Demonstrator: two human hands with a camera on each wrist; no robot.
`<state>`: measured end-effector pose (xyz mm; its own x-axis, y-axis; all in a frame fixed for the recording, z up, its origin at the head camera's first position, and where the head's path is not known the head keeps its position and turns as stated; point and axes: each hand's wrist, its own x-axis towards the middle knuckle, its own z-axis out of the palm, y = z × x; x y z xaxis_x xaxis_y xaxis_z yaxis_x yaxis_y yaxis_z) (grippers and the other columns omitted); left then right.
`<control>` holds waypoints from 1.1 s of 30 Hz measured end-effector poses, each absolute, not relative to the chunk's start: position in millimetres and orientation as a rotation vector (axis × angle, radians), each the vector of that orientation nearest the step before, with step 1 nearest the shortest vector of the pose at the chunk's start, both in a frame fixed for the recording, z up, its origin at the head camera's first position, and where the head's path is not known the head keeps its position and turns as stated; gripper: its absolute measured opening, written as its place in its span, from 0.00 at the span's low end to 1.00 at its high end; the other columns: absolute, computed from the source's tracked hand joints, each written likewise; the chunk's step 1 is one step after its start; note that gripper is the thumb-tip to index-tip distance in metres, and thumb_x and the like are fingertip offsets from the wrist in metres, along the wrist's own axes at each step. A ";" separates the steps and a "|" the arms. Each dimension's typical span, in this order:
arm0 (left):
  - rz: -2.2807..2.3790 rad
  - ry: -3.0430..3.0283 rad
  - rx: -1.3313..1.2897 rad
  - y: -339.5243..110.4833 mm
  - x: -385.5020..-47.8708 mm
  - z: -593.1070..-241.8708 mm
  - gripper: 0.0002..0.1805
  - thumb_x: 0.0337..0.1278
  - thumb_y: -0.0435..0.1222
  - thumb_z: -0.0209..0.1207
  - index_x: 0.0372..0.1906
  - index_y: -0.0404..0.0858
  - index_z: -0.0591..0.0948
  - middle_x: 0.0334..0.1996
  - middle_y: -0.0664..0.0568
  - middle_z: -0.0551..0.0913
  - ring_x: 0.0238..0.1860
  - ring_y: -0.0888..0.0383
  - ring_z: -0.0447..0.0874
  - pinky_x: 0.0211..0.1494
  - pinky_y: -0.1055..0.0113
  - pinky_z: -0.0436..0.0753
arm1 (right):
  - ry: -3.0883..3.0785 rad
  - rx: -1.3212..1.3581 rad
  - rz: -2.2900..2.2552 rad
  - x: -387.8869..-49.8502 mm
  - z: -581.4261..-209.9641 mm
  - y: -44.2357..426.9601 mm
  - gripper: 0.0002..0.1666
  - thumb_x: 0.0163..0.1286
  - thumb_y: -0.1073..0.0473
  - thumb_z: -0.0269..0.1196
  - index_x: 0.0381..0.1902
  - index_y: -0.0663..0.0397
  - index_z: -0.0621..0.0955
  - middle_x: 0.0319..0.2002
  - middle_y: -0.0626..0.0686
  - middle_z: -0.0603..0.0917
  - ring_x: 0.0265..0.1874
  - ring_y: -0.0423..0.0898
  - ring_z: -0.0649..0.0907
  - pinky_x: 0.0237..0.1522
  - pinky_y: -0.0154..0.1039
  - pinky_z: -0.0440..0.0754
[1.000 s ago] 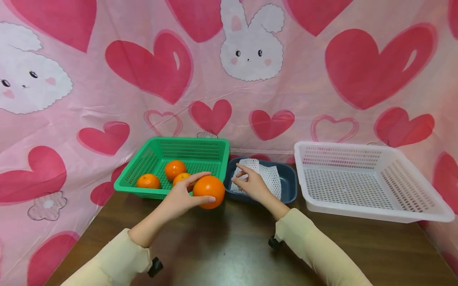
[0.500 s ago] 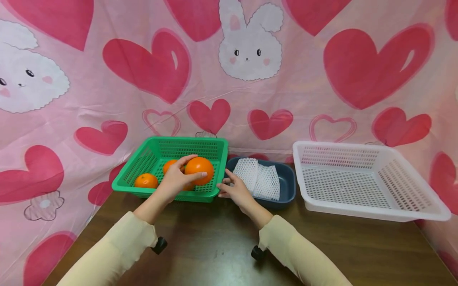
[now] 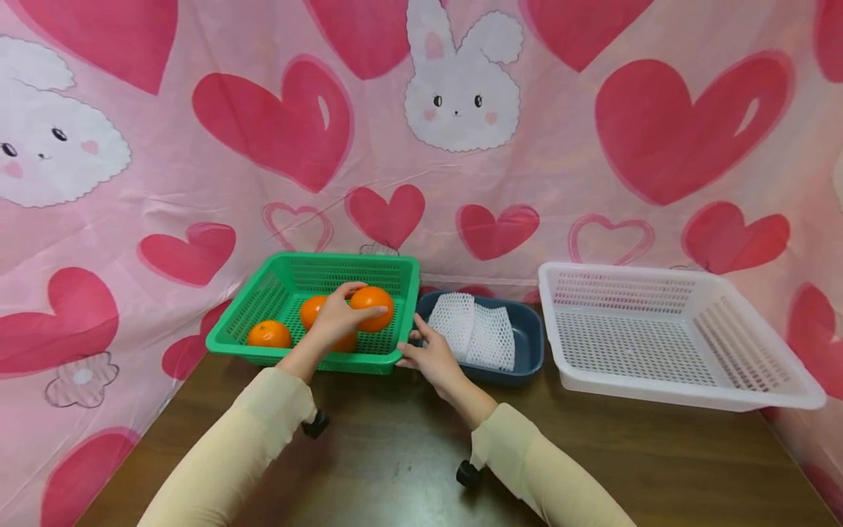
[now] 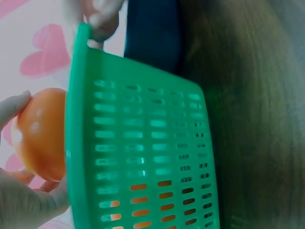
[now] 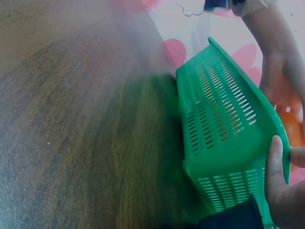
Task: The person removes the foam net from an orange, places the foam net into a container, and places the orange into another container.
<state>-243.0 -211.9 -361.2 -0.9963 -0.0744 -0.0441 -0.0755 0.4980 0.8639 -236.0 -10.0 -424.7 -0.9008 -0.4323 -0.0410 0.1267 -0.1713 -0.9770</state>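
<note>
My left hand [image 3: 337,318] holds an orange [image 3: 374,306] inside or just above the right part of the green basket [image 3: 369,359], thumb and fingers on either side of it. In the left wrist view the held orange [image 4: 40,133] shows partly behind the basket's rim. Three other oranges lie in the basket: one at the left [image 3: 268,334], one in the middle [image 3: 312,311] and one in front [image 3: 345,342], the last two partly hidden by my left hand. My right hand [image 3: 433,360] pinches the basket's front right corner, its thumb [image 5: 274,164] outside the wall.
A dark blue bin [image 3: 528,340] with white foam fruit nets [image 3: 490,337] stands right of the green basket. Farther right is a white perforated basket [image 3: 645,391]. All stand on a brown wooden table [image 3: 395,468] before a pink heart-patterned cloth [image 3: 566,161].
My left hand has carried the orange from in front of the green basket back over it. From above the nets, my right hand has moved left and taken hold of the basket's corner.
</note>
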 end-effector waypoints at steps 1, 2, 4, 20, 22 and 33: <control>1.545 2.726 -0.132 -211.0 -245.6 -363.2 0.40 0.63 0.46 0.69 0.74 0.37 0.66 0.71 0.38 0.68 0.63 0.39 0.73 0.65 0.45 0.75 | 1.738 -0.343 -2.132 -236.0 -425.5 -10.1 0.43 0.76 0.72 0.57 0.81 0.63 0.51 0.55 0.65 0.72 0.32 0.39 0.84 0.45 0.39 0.86; 1.523 2.735 -0.124 -210.3 -248.2 -365.1 0.40 0.63 0.46 0.69 0.74 0.37 0.66 0.71 0.37 0.67 0.62 0.39 0.73 0.65 0.44 0.75 | 1.740 -0.337 -2.135 -235.9 -426.2 -10.3 0.43 0.76 0.72 0.57 0.81 0.63 0.51 0.55 0.65 0.72 0.32 0.39 0.84 0.45 0.39 0.86; 1.495 2.744 -0.113 -209.3 -251.9 -368.9 0.40 0.62 0.44 0.69 0.74 0.36 0.66 0.71 0.36 0.68 0.62 0.38 0.73 0.64 0.43 0.75 | 1.744 -0.330 -2.133 -235.9 -427.3 -11.2 0.42 0.76 0.72 0.57 0.81 0.63 0.52 0.55 0.65 0.72 0.32 0.39 0.85 0.45 0.39 0.86; 1.075 2.834 0.053 -204.4 -262.7 -389.5 0.36 0.56 0.40 0.73 0.67 0.29 0.74 0.57 0.34 0.80 0.49 0.42 0.80 0.56 0.47 0.81 | 1.694 -0.288 -2.172 -234.4 -431.5 -12.3 0.41 0.76 0.73 0.58 0.81 0.63 0.54 0.51 0.59 0.70 0.31 0.39 0.83 0.44 0.37 0.86; 1.025 2.837 0.059 -204.9 -263.0 -391.4 0.36 0.55 0.41 0.74 0.66 0.30 0.75 0.58 0.35 0.80 0.50 0.42 0.80 0.57 0.47 0.81 | 1.690 -0.283 -2.176 -234.1 -431.4 -12.0 0.41 0.76 0.72 0.58 0.81 0.63 0.54 0.51 0.59 0.70 0.31 0.39 0.83 0.44 0.37 0.86; 0.763 2.892 0.182 -204.1 -263.5 -396.9 0.34 0.48 0.36 0.76 0.62 0.30 0.79 0.54 0.37 0.83 0.44 0.46 0.80 0.53 0.50 0.83 | 1.664 -0.262 -2.202 -234.2 -429.6 -11.1 0.41 0.76 0.72 0.58 0.81 0.63 0.55 0.52 0.60 0.72 0.31 0.39 0.83 0.43 0.37 0.86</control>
